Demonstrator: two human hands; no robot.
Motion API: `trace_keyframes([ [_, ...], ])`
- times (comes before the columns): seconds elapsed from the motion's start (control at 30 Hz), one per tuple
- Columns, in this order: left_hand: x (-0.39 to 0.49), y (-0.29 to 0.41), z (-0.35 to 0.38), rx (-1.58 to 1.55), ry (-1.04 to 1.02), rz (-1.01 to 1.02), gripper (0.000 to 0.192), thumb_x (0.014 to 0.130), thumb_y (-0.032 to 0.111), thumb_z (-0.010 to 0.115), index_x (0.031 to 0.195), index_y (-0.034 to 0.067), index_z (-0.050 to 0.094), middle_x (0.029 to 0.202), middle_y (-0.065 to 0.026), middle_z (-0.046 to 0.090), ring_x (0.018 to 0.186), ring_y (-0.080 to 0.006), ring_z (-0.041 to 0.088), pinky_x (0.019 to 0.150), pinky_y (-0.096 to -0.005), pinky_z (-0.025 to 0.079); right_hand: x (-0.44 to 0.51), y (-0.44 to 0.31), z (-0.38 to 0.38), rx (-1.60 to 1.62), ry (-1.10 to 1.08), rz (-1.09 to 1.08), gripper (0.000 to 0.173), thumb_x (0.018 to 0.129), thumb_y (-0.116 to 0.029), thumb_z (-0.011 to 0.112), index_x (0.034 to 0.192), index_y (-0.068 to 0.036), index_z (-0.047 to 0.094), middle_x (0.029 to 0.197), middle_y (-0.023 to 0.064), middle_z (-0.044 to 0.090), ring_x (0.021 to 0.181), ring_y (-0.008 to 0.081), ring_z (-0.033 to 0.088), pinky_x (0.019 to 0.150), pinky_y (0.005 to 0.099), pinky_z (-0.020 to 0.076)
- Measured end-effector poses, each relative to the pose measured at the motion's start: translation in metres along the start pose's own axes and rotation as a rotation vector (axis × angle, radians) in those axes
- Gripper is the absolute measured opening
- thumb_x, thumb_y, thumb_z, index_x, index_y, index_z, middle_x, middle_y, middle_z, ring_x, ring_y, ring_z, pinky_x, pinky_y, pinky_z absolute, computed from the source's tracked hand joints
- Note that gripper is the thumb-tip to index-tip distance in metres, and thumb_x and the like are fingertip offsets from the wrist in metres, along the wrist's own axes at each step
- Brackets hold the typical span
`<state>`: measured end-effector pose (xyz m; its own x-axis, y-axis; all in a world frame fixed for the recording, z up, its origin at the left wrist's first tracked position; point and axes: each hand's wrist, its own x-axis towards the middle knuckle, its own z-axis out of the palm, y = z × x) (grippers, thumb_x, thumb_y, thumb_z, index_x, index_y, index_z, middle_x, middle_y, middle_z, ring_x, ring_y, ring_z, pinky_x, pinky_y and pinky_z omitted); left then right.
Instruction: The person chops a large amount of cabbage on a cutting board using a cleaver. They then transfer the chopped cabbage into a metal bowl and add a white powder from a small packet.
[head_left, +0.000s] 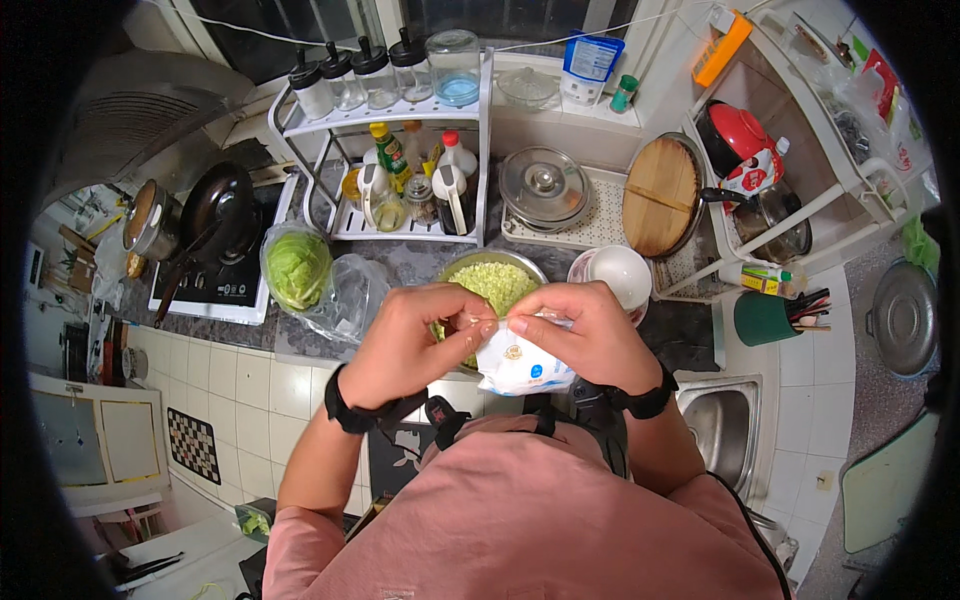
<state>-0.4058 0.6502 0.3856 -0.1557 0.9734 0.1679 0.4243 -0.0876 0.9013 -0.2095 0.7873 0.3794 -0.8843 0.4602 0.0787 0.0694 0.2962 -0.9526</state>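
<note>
A white plastic packet (523, 365) with blue and gold print hangs between my hands in front of my chest. My left hand (427, 337) pinches its top edge near the left corner with thumb and forefinger. Close beside it, my right hand (581, 334) grips the same edge, fingers curled over the packet. Behind and partly under both hands stands a metal bowl (531, 264) holding finely chopped pale green vegetable (491, 281), seemingly cabbage. White bowls (621, 276), nested or stacked, are to its right. Whether the packet is torn at the top cannot be told.
A cabbage (298, 270) in a clear plastic bag lies left on the counter. Further left, a dark wok (217, 210) rests on the stove. A white rack (420, 229) of bottles and jars stands behind. Right are a glass lid (545, 184), a wooden lid (660, 196) and a sink (724, 431).
</note>
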Motion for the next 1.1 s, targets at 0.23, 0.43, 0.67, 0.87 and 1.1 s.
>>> trace_keyframes([
  [0.23,0.01,0.001,-0.003,0.276,0.016,0.32,0.008,0.087,0.002,0.073,0.092,-0.001,0.068,0.082,-0.0159,0.066,0.073,-0.0357,0.066,0.063,-0.0405,0.052,0.015,0.021,0.004,0.078,0.011,0.019,0.016,0.098,-0.009,0.072,0.1,0.006,0.073,0.087,0.0033,0.073,0.081,0.0055,0.062,0.072,0.0242,0.0525],
  [0.43,0.015,-0.005,0.008,0.23,0.087,0.297,0.006,0.089,0.0,0.073,0.094,-0.002,0.07,0.084,-0.0113,0.068,0.073,-0.0227,0.066,0.064,-0.0337,0.05,0.016,0.028,0.0,0.244,0.033,0.152,0.015,0.096,-0.007,0.073,0.102,0.007,0.075,0.091,0.0041,0.075,0.084,0.0068,0.066,0.073,0.025,0.0541],
  [0.67,0.008,0.023,0.011,0.337,-0.126,0.077,0.01,0.089,0.008,0.078,0.087,0.0,0.073,0.077,-0.0128,0.068,0.067,-0.0275,0.066,0.062,-0.0349,0.05,-0.003,0.039,-0.005,0.075,0.023,-0.111,0.013,0.094,-0.01,0.077,0.101,0.0,0.076,0.09,0.0081,0.078,0.082,0.0079,0.069,0.073,0.0276,0.0549],
  [0.87,0.014,0.024,0.004,0.355,-0.142,0.227,0.005,0.087,0.003,0.076,0.085,0.0,0.073,0.077,-0.0135,0.069,0.067,-0.0313,0.066,0.06,-0.0373,0.051,-0.025,0.048,0.011,0.198,0.409,-0.24,0.021,0.095,-0.013,0.077,0.109,0.001,0.071,0.098,0.0076,0.074,0.092,0.0126,0.068,0.082,0.0282,0.0533],
  [1.1,0.031,-0.009,-0.03,0.207,-0.287,0.288,0.004,0.086,0.002,0.075,0.085,-0.002,0.074,0.076,-0.0132,0.071,0.069,-0.0277,0.068,0.063,-0.0339,0.052,-0.086,0.083,0.072,0.201,1.194,0.108,0.03,0.111,-0.021,0.051,0.099,0.0,0.069,0.081,0.004,0.068,0.073,0.0096,0.061,0.069,0.0263,0.0504],
])
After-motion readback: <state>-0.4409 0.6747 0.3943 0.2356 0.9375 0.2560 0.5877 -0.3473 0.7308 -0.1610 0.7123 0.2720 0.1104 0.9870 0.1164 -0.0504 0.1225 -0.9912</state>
